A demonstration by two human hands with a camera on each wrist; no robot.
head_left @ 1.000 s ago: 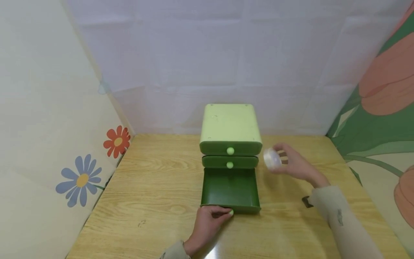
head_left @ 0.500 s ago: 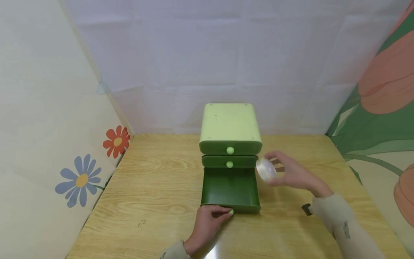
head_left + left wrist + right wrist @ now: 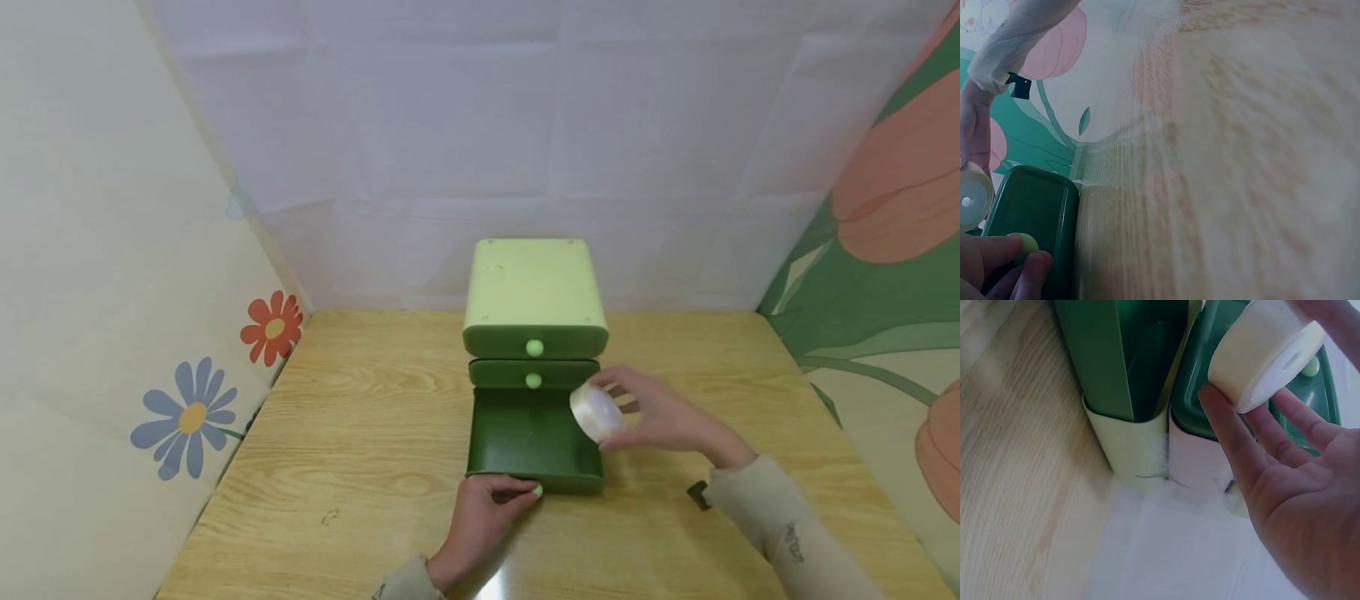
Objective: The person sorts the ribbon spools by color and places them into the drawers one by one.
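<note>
My right hand (image 3: pixel 663 415) pinches a roll of cream ribbon (image 3: pixel 596 412) between thumb and fingertips, tilted over the right side of the pulled-out bottom drawer (image 3: pixel 517 442). In the right wrist view, the ribbon roll (image 3: pixel 1250 353) shows a woven edge and a white core face. Nothing lies inside the drawer's dark green tray in the head view. My left hand (image 3: pixel 480 517) pinches the light green round knob (image 3: pixel 537 490) on that drawer's front. The left wrist view shows thumb and finger around the knob (image 3: pixel 1027 245), before the green drawer front (image 3: pixel 1035 194).
Above the drawer stands the small chest's pale green top (image 3: pixel 534 283). Its top drawer (image 3: pixel 495 342) and middle drawer (image 3: pixel 495 375) are pushed in. A wooden table (image 3: pixel 360 417) carries it, with a white sheet (image 3: pixel 450 125) behind. A dark piece (image 3: pixel 698 495) hangs by the right sleeve.
My right hand has carried the ribbon roll left and toward the viewer, from beside the chest to over the bottom drawer. The left hand has stayed on the knob; the drawer has not moved.
</note>
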